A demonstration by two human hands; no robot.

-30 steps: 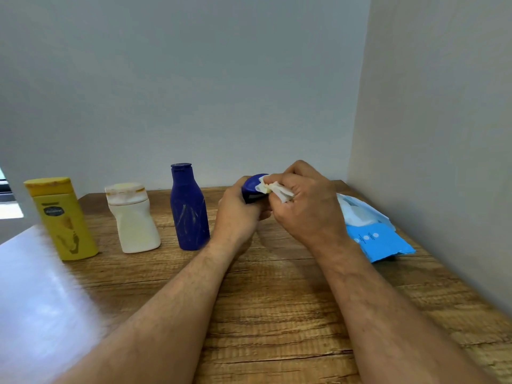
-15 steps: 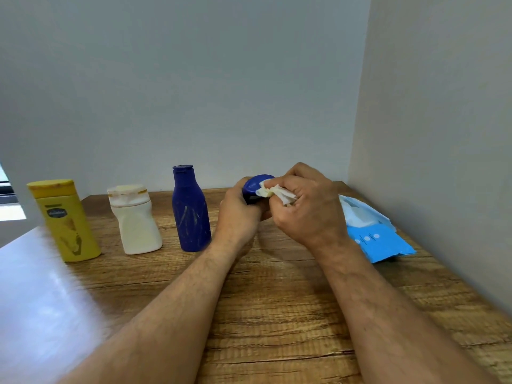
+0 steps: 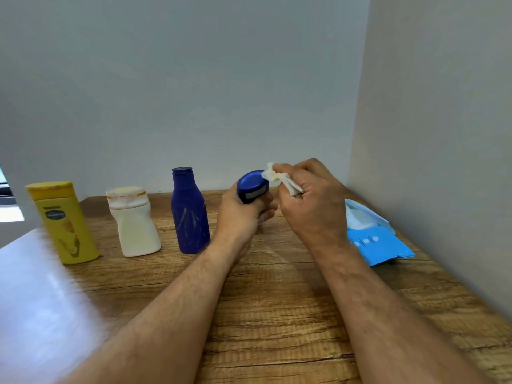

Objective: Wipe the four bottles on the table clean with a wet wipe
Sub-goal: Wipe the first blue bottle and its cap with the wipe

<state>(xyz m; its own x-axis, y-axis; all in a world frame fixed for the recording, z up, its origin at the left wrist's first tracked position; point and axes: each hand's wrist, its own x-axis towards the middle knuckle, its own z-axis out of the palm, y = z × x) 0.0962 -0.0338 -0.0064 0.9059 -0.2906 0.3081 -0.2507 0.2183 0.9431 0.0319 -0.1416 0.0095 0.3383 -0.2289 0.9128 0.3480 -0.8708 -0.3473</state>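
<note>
Far to the left of your hands, a yellow bottle (image 3: 64,223), a white bottle (image 3: 133,221) and a tall blue bottle (image 3: 189,210) stand upright on the tabletop (image 3: 277,300). Your left hand (image 3: 241,214) grips a small blue bottle (image 3: 252,186), tilted toward you. Your right hand (image 3: 313,202) pinches a crumpled wet wipe (image 3: 279,180) against its cap. The blue wipe pack (image 3: 374,239) lies just right of that hand.

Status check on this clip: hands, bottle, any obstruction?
Left hand grips small blue bottle, lifted off table. Right hand pinches wet wipe at its cap edge. Three bottles stand left, nothing obstructing.
</note>
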